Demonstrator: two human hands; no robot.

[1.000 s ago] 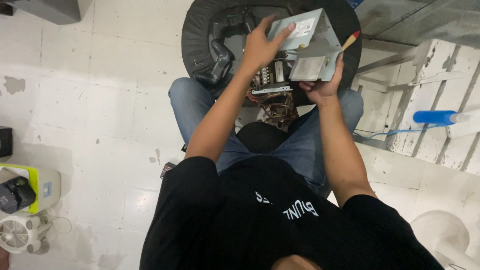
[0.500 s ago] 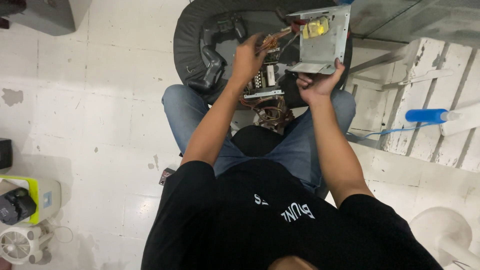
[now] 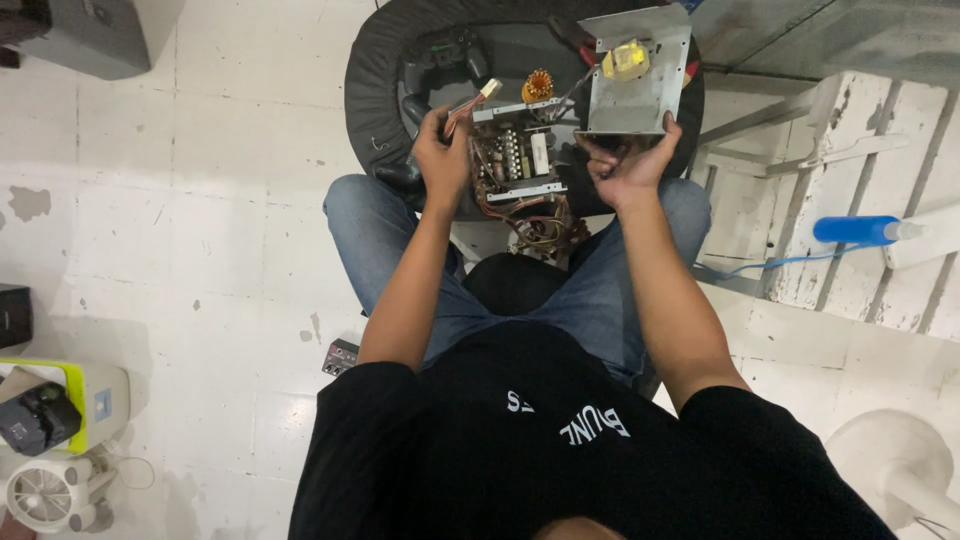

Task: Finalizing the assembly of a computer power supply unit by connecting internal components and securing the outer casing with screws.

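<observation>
I sit on the floor with an opened power supply unit [image 3: 515, 150] in front of my knees, its circuit board, coil and wire bundle exposed. My left hand [image 3: 442, 155] is closed on a paintbrush [image 3: 470, 103] held at the left edge of the board. My right hand [image 3: 625, 168] grips the lower edge of the unit's grey metal cover [image 3: 637, 72], swung up and away to the right, with a yellow part on its inside face. The unit rests on a round black cushion [image 3: 372, 70].
A game controller [image 3: 445, 50] lies on the cushion. White wooden slats [image 3: 800, 190] and a blue-capped bottle [image 3: 860, 230] are to the right, with a blue cable nearby. A grey box [image 3: 95, 35] sits top left; a yellow-green device and a small fan [image 3: 45, 490] bottom left.
The metal cover has swung open from over the board to the right, exposing the electronics. My left hand moved off the cover down to the board's left edge with the brush.
</observation>
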